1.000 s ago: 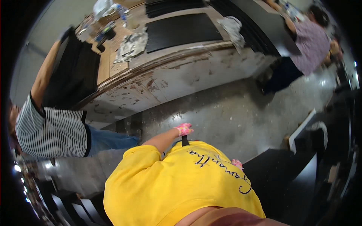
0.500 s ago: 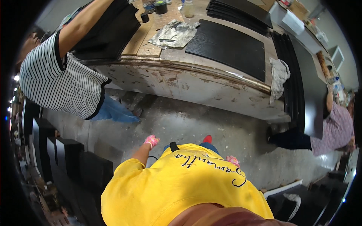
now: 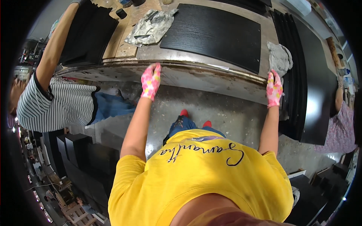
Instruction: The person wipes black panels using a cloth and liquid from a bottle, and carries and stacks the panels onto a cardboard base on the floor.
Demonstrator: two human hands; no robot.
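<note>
Both of my hands wear pink flowered gloves and reach forward to the front edge of the workbench (image 3: 181, 68). My left hand (image 3: 151, 82) is at that edge, left of the black panel (image 3: 215, 32), with its fingers extended and nothing visible in them. My right hand (image 3: 274, 89) is beside the bench's right corner, just below a crumpled grey rag (image 3: 279, 58). Its fingers point forward, slightly apart, and hold nothing I can see. The panel lies flat on the bench with a wood-grain surface, apart from both hands.
A stained cloth (image 3: 149, 32) with dark strips on it lies left of the panel. Black boards (image 3: 88, 35) are stacked at the far left; more boards (image 3: 315, 83) stand along the right. A person in a striped shirt (image 3: 56, 101) is at left, another in a patterned top (image 3: 341, 130) at right.
My hands have risen from beside my body to the bench edge, and I am closer to the bench. The striped-shirt person's arm has shifted left in view.
</note>
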